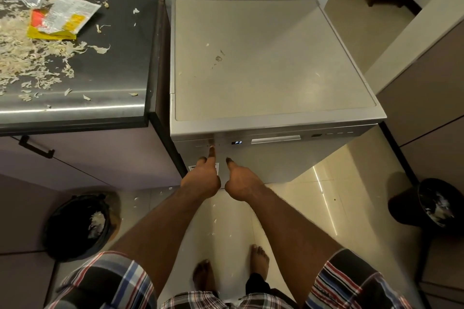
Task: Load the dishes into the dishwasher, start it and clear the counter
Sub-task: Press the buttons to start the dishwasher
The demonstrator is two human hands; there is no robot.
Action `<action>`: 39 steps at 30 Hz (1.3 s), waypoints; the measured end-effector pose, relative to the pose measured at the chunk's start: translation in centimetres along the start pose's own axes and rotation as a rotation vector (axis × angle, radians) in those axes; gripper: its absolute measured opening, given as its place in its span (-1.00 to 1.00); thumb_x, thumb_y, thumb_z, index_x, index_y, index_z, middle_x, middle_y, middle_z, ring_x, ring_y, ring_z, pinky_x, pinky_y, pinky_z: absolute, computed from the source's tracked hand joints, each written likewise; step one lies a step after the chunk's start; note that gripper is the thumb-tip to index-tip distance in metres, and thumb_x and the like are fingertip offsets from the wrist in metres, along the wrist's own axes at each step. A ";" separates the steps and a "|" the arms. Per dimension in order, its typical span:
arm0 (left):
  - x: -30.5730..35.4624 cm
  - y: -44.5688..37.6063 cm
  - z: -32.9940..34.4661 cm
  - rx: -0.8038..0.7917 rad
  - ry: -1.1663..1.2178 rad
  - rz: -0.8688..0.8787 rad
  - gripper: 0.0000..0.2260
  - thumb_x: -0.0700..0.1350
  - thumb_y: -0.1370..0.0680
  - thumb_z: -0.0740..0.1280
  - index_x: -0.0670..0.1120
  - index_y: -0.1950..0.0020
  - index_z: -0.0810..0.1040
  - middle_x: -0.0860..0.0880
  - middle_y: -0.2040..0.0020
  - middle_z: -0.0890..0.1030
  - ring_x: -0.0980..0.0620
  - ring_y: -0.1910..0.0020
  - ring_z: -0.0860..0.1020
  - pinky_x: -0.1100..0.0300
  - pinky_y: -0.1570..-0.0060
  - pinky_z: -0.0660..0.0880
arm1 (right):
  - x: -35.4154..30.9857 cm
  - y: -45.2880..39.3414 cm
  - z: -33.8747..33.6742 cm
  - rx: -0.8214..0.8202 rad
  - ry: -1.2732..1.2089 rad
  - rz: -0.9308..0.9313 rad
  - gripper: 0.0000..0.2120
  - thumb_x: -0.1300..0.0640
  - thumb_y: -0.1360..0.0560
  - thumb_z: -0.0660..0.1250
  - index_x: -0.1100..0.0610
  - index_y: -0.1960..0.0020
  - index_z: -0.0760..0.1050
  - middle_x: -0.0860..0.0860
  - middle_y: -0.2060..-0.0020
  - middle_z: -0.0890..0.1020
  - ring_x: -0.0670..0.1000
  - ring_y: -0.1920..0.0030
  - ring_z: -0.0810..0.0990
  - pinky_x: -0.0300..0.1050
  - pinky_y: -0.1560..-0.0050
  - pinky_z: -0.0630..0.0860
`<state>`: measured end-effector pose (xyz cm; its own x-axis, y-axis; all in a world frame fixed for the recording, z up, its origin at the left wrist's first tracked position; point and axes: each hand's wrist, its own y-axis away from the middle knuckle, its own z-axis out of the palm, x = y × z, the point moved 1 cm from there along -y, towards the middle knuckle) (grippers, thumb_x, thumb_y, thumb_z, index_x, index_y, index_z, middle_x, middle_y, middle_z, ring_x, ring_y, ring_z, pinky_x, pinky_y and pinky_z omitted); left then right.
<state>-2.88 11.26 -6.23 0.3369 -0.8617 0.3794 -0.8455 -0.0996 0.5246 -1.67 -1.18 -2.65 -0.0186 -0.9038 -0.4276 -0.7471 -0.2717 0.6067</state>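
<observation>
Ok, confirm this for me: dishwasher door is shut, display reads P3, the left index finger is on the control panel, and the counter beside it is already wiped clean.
Not quite. The head view shows the counter still strewn with pale vegetable peelings and empty wrappers. The rest stands: the dishwasher door is shut, its display reads P3, and the left hand presses the control panel with its index finger.
</observation>
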 end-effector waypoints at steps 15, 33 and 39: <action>0.6 1.6 0.2 -0.020 -0.047 0.161 -0.16 -0.01 -0.62 0.29 0.09 -0.60 -0.34 -0.19 -0.50 0.33 -0.18 -0.34 0.48 -0.09 -0.27 0.49 | 1.2 1.0 -0.2 0.031 0.005 0.009 -0.25 0.22 -0.59 0.27 0.05 -0.65 -0.06 0.19 -0.50 0.36 0.20 -0.41 0.43 0.05 -0.37 0.45; 16.2 1.1 7.6 0.006 -0.017 0.279 -0.27 0.01 -0.66 0.24 -0.04 -0.64 -0.19 -0.06 -0.66 -0.03 -0.10 -0.61 0.06 -0.04 -0.52 0.16 | 16.1 2.6 -7.0 0.192 0.031 0.064 -0.14 0.04 -0.55 0.39 0.18 -0.65 -0.07 0.14 -0.63 0.01 0.17 -0.59 0.13 0.02 -0.55 0.20; 21.5 0.8 10.3 0.001 -0.049 0.287 -0.29 -0.04 -0.67 0.22 -0.06 -0.64 -0.19 -0.07 -0.66 -0.06 -0.10 -0.62 0.03 -0.06 -0.55 0.16 | 21.8 2.4 -9.1 0.207 0.035 0.042 -0.16 0.09 -0.57 0.38 0.19 -0.64 -0.06 0.09 -0.64 -0.10 0.19 -0.58 0.16 0.03 -0.52 0.26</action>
<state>-0.58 -12.47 -5.56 0.0640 -0.8776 0.4750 -0.9036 0.1510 0.4009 2.18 -24.55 -4.40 -0.0323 -0.9248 -0.3791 -0.8668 -0.1629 0.4712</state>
